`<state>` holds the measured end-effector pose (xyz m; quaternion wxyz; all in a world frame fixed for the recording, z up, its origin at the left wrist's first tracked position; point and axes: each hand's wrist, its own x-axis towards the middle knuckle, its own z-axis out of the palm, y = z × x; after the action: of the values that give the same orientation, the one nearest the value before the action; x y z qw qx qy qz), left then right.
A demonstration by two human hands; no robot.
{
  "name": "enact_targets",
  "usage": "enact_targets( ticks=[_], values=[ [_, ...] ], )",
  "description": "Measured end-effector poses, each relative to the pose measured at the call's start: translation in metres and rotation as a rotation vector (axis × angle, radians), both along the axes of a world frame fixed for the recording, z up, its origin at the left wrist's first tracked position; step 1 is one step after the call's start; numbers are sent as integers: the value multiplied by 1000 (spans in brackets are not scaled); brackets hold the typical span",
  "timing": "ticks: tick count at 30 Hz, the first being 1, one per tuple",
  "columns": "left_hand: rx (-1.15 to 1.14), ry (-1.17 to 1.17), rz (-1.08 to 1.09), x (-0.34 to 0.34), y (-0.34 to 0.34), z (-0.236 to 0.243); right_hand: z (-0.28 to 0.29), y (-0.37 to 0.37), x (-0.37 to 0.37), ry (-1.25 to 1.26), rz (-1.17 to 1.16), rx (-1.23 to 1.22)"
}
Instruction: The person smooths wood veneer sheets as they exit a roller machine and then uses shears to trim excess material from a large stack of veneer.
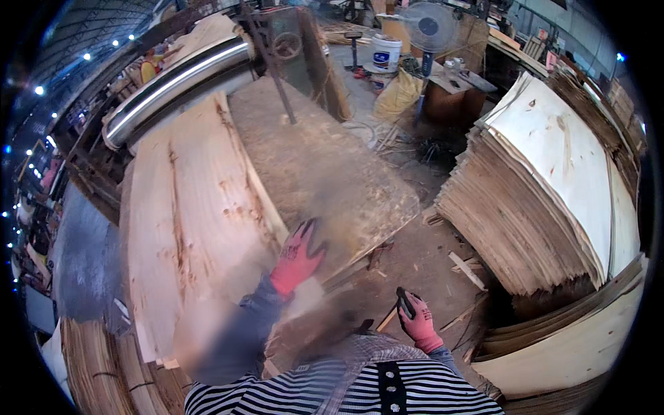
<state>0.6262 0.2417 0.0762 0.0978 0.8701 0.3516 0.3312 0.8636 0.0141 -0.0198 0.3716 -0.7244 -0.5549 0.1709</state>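
A long pale wood veneer sheet with brown knots and a dark streak lies on the worktable, running up to a shiny metal roller. My left hand, in a pink glove with dark fingertips, is just beside the sheet's right edge, its fingers spread and nothing in them. Whether it touches the tabletop cannot be made out. Lower right, near my body, my right hand in a matching glove has its fingers curled together. A thin wooden strip shows beside it; whether the hand holds anything is hidden.
To the right stands a tall stack of veneer sheets, with another stack nearer me. Wood scraps litter the floor. Farther back are a fan, a white bucket and a yellow sack. More veneer lies lower left.
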Motion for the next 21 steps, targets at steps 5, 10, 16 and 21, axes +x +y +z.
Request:
enact_targets(
  ticks=[5, 10, 16, 21],
  values=[
    [-180, 175, 12, 98, 88, -22, -10, 12, 60, -57, -172, -120],
    [-208, 325, 103, 167, 157, -26, -7, 61, 105, 58, -132, -175],
    [104, 421, 465, 221, 257, -86, -36, 133, 195, 26, -58, -303],
    [-99, 766, 816, 222, 283, -144, -90, 218, 282, 369, 98, -635]
  ],
)
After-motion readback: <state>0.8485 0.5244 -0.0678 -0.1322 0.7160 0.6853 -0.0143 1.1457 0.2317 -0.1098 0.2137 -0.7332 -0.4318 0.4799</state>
